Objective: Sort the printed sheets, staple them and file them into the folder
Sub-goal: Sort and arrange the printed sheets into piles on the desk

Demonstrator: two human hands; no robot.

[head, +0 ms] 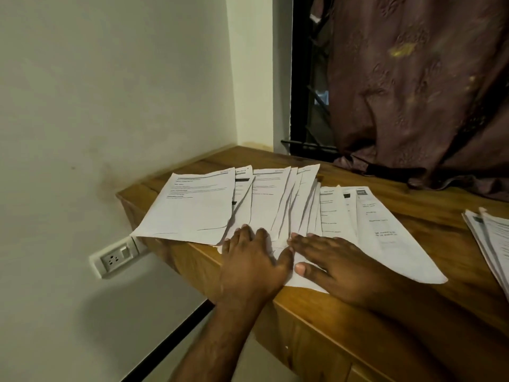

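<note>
**Two hands, one fan of paper: sorting under way at a corner desk**

Two bare hands lie flat, fingers spread and grasping nothing, on the near edges of the printed sheets [264, 208] fanned across a wooden desk [413, 194] pushed into the corner of the room. The left hand [252, 260] and the right hand [334, 264] sit side by side, thumbs nearly touching, pinning the fan at its narrow end close to the desk's front edge. The pages overlap from left to right, their long sides running away from the person and their headed tops pointing toward the wall and the curtain [413, 86]; the leftmost sheet overhangs the desk's corner. A second stack [490, 238] rests well apart at the right edge. By the look of it this is the sorting step, with stapling and filing yet to come. Next, the pages probably need picking out in order and squaring into sets. No stapler or folder is in view.
</note>
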